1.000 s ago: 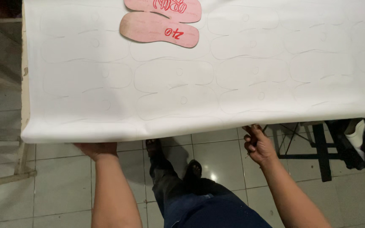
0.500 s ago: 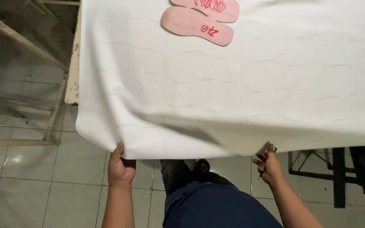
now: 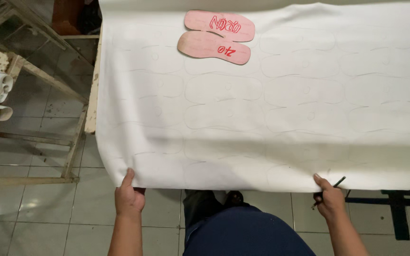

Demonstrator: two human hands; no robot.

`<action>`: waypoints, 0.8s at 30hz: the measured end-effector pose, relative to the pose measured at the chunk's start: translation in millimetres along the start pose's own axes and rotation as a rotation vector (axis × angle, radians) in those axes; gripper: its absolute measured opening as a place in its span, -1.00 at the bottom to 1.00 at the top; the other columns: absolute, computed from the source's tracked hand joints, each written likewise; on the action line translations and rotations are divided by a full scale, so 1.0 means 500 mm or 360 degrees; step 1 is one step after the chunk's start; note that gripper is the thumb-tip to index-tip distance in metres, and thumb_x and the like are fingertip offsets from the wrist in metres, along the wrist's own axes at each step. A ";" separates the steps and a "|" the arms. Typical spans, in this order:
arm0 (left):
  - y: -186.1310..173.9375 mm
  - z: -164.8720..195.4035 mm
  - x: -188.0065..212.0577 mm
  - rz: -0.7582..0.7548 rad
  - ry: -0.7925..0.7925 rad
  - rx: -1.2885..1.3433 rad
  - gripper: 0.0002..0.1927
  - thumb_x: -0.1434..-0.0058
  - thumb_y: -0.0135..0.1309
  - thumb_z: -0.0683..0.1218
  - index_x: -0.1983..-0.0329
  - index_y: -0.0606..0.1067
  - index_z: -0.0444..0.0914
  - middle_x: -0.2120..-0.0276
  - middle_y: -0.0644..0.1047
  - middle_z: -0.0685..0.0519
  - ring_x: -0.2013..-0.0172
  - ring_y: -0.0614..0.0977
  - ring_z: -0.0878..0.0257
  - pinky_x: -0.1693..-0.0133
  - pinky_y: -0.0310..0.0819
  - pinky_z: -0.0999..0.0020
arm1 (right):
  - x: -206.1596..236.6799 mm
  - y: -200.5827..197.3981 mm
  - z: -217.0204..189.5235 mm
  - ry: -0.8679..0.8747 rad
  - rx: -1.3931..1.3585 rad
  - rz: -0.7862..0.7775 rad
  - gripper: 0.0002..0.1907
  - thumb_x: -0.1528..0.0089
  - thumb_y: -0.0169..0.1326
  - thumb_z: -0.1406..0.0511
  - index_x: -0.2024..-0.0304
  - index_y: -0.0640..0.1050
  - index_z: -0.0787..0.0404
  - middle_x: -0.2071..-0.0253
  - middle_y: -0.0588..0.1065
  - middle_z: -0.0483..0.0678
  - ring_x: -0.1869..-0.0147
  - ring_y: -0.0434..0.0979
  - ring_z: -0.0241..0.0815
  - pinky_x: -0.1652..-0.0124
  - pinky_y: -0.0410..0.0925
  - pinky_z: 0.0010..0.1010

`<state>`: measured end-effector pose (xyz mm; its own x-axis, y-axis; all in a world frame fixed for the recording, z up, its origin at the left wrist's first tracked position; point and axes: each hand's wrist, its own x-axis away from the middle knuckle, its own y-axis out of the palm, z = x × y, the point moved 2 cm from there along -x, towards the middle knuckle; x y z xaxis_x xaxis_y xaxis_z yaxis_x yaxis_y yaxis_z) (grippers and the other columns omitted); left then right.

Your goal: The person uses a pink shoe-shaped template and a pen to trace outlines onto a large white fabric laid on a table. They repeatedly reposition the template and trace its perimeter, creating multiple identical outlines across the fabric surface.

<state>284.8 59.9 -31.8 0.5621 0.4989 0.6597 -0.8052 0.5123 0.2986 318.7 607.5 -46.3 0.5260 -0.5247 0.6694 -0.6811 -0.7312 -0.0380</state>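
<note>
Head view: both my hands pinch the sheet's near edge, left hand at its corner, right hand also holding a pencil; sheet stretches away, long axis left-right.

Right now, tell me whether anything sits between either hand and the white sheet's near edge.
Nothing visible does. The left hand and right hand both already pinch the near edge of the white sheet; the right also holds a thin pencil.
</note>
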 end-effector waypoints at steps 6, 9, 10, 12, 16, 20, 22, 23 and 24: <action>-0.007 -0.001 -0.014 0.0087 0.0027 -0.0139 -0.46 -0.30 0.06 -0.19 -0.31 0.24 -0.41 -0.23 0.44 -0.14 -0.20 0.51 0.04 -0.28 0.35 0.22 | -0.020 -0.046 -0.006 0.0038 0.0200 0.0120 -0.76 -0.27 0.25 0.23 0.38 0.51 0.21 0.54 0.38 -0.13 0.58 0.15 -0.34 0.58 0.06 -0.47; -0.001 -0.001 -0.041 0.0051 0.0036 -0.0167 -0.47 -0.28 0.06 -0.20 -0.30 0.29 -0.41 -0.23 0.44 -0.11 -0.19 0.51 0.07 -0.29 0.39 0.23 | -0.029 -0.043 -0.022 0.0047 0.0270 0.0054 -0.72 -0.26 0.26 0.22 0.41 0.48 0.22 0.57 0.38 -0.08 0.61 0.16 -0.31 0.59 0.06 -0.45; 0.002 -0.001 -0.053 0.0060 0.0023 -0.0181 -0.48 -0.28 0.06 -0.20 -0.30 0.30 -0.42 -0.23 0.45 -0.11 -0.20 0.51 0.08 -0.29 0.38 0.25 | -0.031 -0.039 -0.024 0.0066 0.0326 0.0058 -0.71 -0.26 0.24 0.20 0.42 0.50 0.24 0.58 0.38 -0.06 0.61 0.16 -0.31 0.59 0.05 -0.45; 0.007 -0.005 -0.073 0.0092 0.0007 -0.0201 -0.48 -0.28 0.07 -0.19 -0.29 0.31 -0.44 -0.23 0.45 -0.11 -0.20 0.51 0.09 -0.28 0.37 0.28 | -0.036 -0.030 -0.030 0.0079 0.0379 0.0056 -0.70 -0.25 0.24 0.19 0.44 0.50 0.25 0.59 0.38 -0.04 0.62 0.15 -0.30 0.59 0.05 -0.44; 0.028 -0.019 -0.107 0.0274 -0.0081 -0.0340 -0.50 -0.31 0.11 -0.16 -0.26 0.33 -0.47 -0.21 0.47 -0.15 -0.19 0.53 0.09 -0.29 0.35 0.36 | -0.059 -0.003 -0.044 0.0113 0.0505 0.0123 -0.67 -0.21 0.28 0.19 0.46 0.49 0.26 0.59 0.37 -0.02 0.63 0.14 -0.27 0.59 0.03 -0.39; 0.065 -0.027 -0.131 0.0282 -0.0117 -0.0280 -0.52 -0.29 0.11 -0.16 -0.22 0.37 -0.47 -0.18 0.49 -0.11 -0.14 0.54 0.10 -0.23 0.42 0.31 | -0.083 0.032 -0.062 0.0150 0.0562 0.0129 -0.59 -0.20 0.30 0.13 0.48 0.48 0.32 0.60 0.34 0.01 0.64 0.12 -0.25 0.60 0.06 -0.36; 0.083 -0.026 -0.144 0.0335 -0.0094 -0.0353 -0.53 -0.30 0.10 -0.17 -0.22 0.33 -0.47 -0.15 0.49 -0.14 -0.14 0.56 0.08 -0.21 0.44 0.33 | -0.092 0.047 -0.064 0.0195 0.0591 0.0149 -0.59 -0.20 0.29 0.12 0.47 0.50 0.33 0.60 0.37 0.05 0.64 0.15 -0.25 0.60 0.07 -0.37; 0.088 -0.024 -0.149 0.0364 -0.0082 -0.0393 -0.53 -0.31 0.10 -0.18 -0.22 0.31 -0.47 -0.14 0.49 -0.15 -0.13 0.57 0.07 -0.20 0.45 0.34 | -0.096 0.054 -0.064 0.0221 0.0605 0.0159 -0.59 -0.19 0.29 0.12 0.46 0.51 0.33 0.60 0.39 0.07 0.64 0.16 -0.25 0.60 0.07 -0.37; 0.093 -0.021 -0.151 0.0376 -0.0105 -0.0412 -0.54 -0.33 0.09 -0.16 -0.21 0.33 -0.50 -0.13 0.49 -0.16 -0.11 0.57 0.05 -0.18 0.47 0.31 | -0.097 0.060 -0.064 0.0246 0.0617 0.0161 -0.60 -0.19 0.29 0.12 0.45 0.52 0.33 0.60 0.38 0.06 0.65 0.16 -0.26 0.60 0.07 -0.37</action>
<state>207.0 53.3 -75.0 0.3457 0.5828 0.7354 -0.8322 0.5524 -0.0466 256.5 625.1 -56.0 0.3636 -0.5521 0.7503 -0.4679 -0.8047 -0.3654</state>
